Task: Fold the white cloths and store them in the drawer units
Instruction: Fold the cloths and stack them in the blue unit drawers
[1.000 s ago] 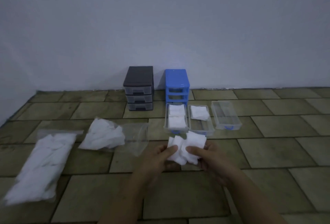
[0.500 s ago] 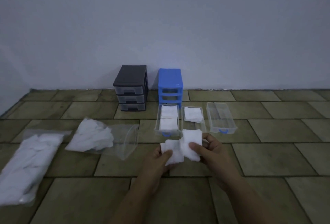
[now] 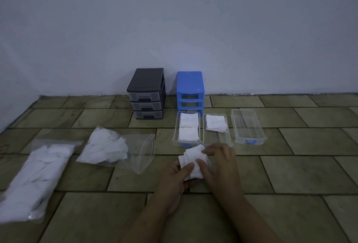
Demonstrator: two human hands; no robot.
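A small white cloth (image 3: 193, 160), partly folded, is held low over the tiled floor between both hands. My left hand (image 3: 175, 178) grips its near left side with the thumb on top. My right hand (image 3: 219, 162) pinches its right side. Three clear drawers lie pulled out on the floor: the left drawer (image 3: 175, 136) holds two folded cloths, the middle drawer (image 3: 227, 136) holds one folded cloth, the right drawer (image 3: 249, 126) has nothing in it. Behind them stand the blue drawer unit (image 3: 190, 89) and the black drawer unit (image 3: 147, 93).
An open clear bag (image 3: 139, 151) with loose white cloths (image 3: 105, 146) lies to the left. A second, fuller bag of cloths (image 3: 36, 180) lies at the far left. A plain wall rises behind the units.
The cloth has been folded smaller and the hands have drawn closer together on it. The view has shifted a little, so the scene sits further left.
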